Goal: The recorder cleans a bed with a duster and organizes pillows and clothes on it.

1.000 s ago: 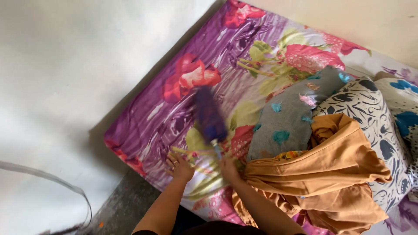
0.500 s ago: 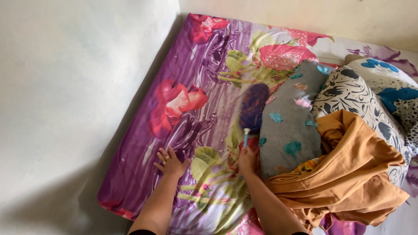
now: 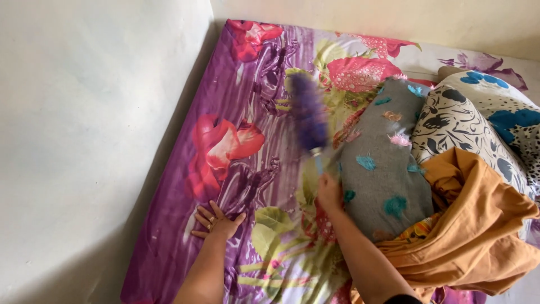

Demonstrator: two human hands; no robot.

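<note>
Nearest us, the left hand lies flat on the purple flowered bedsheet, fingers spread, palm down, gripping nothing. Just right of it and a little farther up the bed, the right hand is clenched around the handle of a purple duster. The duster's fluffy head is blurred and rises up and slightly left from that fist, above the sheet's green leaf print. Right beside the fist sits a grey pillow with coloured tufts, touching an orange cloth bunched at the near right. Beyond lies a black-and-white patterned pillow, then the pale wall.
</note>
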